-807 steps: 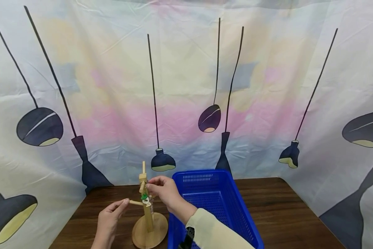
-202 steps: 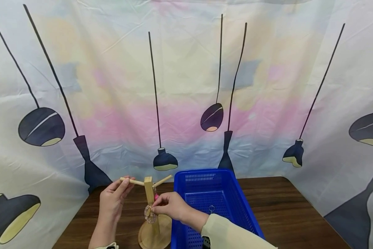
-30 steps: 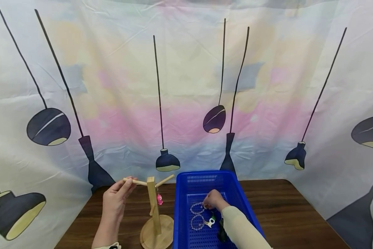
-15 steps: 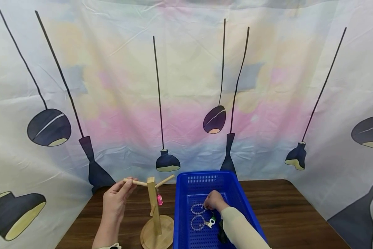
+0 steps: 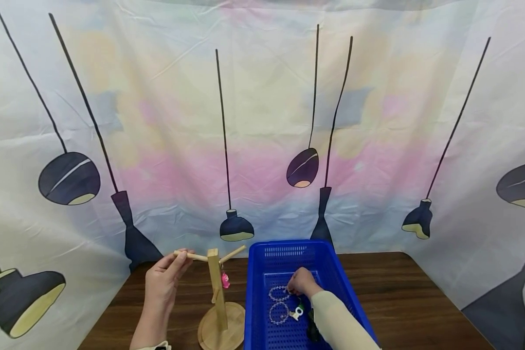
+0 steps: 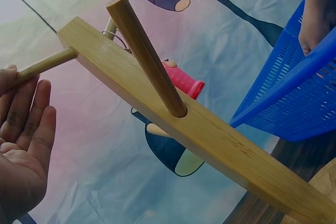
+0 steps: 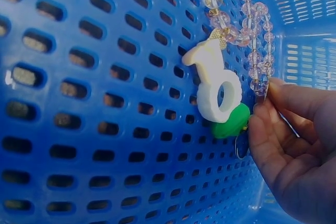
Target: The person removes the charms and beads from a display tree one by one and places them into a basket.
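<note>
My left hand [image 5: 163,273] pinches the end of a wooden peg [image 6: 48,65] on a wooden peg stand [image 5: 219,296]. From the peg at the back right hangs a pink keychain [image 5: 225,280]; the stand's lower front peg [image 6: 149,59] is bare. Down in the blue basket, my right hand [image 5: 302,282] pinches the edge of a clear-and-pink beaded bracelet [image 5: 279,293] with thumb and fingertips. A second beaded bracelet [image 5: 279,313] lies closer to me. Beside it lies a green-and-white keychain [image 7: 220,100], its metal ring close to my fingers.
The blue plastic basket [image 5: 250,272] has perforated sides and stands right beside the stand's round base [image 5: 205,330]. Both are on a dark wood table [image 5: 402,291]. Behind the table hangs a cloth [image 5: 262,121] printed with lamps.
The green-and-white keychain, on the stand in the oldest frame, now lies in the basket. A beaded bracelet has gone from the lower peg into the basket. Over the last second, both hands barely move.
</note>
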`<state>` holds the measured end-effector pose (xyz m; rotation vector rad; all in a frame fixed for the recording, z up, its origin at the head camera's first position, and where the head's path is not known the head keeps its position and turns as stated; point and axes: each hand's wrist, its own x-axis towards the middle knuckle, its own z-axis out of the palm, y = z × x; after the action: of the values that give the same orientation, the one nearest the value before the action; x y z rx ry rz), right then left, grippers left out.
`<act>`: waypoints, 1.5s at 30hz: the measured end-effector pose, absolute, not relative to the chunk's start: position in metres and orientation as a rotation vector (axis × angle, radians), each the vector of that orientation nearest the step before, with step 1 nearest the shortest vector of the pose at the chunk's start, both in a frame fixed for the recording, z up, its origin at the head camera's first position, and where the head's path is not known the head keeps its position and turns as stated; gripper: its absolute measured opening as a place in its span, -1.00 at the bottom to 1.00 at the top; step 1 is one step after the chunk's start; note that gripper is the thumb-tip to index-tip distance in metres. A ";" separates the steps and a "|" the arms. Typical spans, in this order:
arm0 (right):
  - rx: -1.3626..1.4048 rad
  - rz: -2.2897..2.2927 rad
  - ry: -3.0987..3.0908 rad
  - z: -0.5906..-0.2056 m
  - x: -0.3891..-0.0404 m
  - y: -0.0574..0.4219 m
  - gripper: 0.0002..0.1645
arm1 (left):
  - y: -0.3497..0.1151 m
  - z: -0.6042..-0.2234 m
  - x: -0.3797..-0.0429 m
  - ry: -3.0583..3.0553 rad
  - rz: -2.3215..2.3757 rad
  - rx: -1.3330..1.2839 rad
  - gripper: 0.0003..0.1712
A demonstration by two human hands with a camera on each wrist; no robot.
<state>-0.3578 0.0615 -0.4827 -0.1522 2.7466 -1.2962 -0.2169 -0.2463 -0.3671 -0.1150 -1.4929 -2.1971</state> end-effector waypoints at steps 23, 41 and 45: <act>-0.087 -1.241 2.769 -0.480 -0.359 0.062 -0.64 | -0.247 -0.368 -0.218 -1.477 -2.202 -0.156 -0.65; -0.120 -1.224 2.763 -0.472 -0.366 0.068 -0.77 | -0.248 -0.371 -0.218 -1.434 -2.243 -0.241 -0.63; -0.149 -1.224 2.767 -0.458 -0.370 0.070 -0.60 | -0.248 -0.370 -0.218 -1.458 -2.214 -0.194 -0.64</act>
<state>-0.3696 0.0702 -0.4577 -0.1488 2.7674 -1.2236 -0.2179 -0.2483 -0.3696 -0.1942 -1.4584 -2.2144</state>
